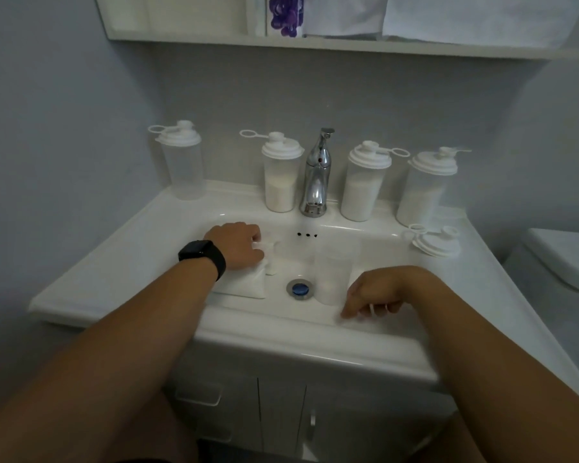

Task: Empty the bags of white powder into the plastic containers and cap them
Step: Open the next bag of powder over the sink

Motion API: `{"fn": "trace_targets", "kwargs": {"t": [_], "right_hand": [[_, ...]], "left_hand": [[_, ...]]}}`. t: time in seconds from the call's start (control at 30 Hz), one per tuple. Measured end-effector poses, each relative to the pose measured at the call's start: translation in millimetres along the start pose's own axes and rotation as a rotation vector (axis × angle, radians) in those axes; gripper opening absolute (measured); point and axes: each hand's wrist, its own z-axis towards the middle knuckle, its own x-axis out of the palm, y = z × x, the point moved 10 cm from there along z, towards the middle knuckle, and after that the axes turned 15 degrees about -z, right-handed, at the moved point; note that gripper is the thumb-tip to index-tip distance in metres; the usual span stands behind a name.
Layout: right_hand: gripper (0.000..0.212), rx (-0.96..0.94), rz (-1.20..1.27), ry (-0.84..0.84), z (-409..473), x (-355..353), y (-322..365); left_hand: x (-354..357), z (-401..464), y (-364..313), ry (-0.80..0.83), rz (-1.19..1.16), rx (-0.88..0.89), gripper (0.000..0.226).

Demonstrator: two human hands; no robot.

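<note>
A bag of white powder point(246, 284) lies in the left part of the sink basin point(375, 242). My left hand point(236, 245), with a black watch on the wrist, grips the bag's top end. A clear open container point(331, 272) stands without a lid in the basin, right of the drain. My right hand point(375, 295) hangs over the basin's front right edge, fingers pointing down. Something pale and blurred shows at the fingertips, and I cannot tell whether they hold it. A loose white lid point(435, 242) lies on the counter at the right.
Along the back ledge stand an empty capped container point(184, 162) and three capped containers with powder point(279, 175) point(363, 185) point(422, 192), around a chrome faucet point(316, 175). The drain point(300, 289) sits mid-basin. A toilet point(565, 259) stands right, a shelf point(281, 41) overhead.
</note>
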Motion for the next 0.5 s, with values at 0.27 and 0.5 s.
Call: {"fn": "trace_targets", "kwargs": {"t": [0.27, 0.5], "right_hand": [[0.041, -0.270, 0.316, 0.123, 1, 20, 47], [0.045, -0.196, 0.342, 0.165, 7, 30, 42]], "left_hand": [[1, -5, -18, 0.006, 0.084, 0.107, 0.012], [19, -9, -34, 0.088, -0.297, 0.105, 0.025]]}}
